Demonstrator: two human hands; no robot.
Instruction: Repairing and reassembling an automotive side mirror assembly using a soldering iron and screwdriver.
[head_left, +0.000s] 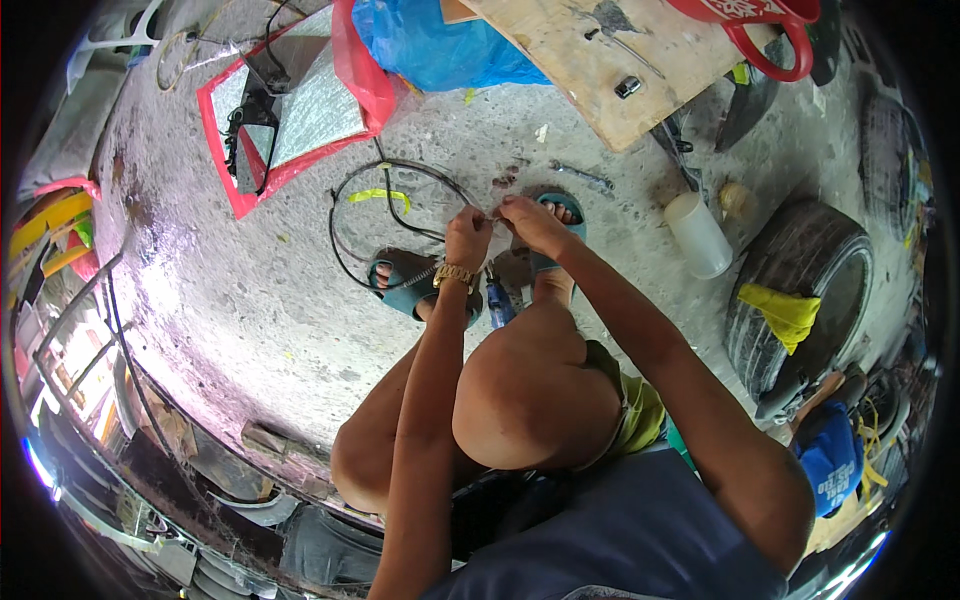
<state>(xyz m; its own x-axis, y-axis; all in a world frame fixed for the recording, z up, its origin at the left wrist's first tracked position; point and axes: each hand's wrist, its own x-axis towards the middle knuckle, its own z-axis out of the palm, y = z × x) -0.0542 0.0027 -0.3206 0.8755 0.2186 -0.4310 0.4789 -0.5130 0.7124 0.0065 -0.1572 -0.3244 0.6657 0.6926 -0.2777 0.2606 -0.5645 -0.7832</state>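
Head view, looking straight down: both hands are up in front of the knees, meeting over the concrete floor (250,300). Left hand (467,238), gold watch (454,274) on its wrist, has its fingers (478,216) pressed together, pinching a thin black cable (345,195). Right hand (533,222) comes in from the other side, fingers (510,207) closed on the same cable end, so the two pinches sit just beside each other, almost touching. From that point the cable runs off to the left and loops in a wide ring lying on the floor, with a strip of yellow tape (378,194) on it. What exactly sits between the fingertips is too small to tell.

Below the hands, two feet in teal sandals (405,290) rest flat on the floor, and a small blue tool (499,300) lies between them. Off to the right stand a white plastic bottle (698,235) and a worn tyre (800,290) with a yellow rag (785,312) draped on it. Up top, a wooden board (610,60), a blue plastic bag (440,45) and a red-edged bag (290,110).
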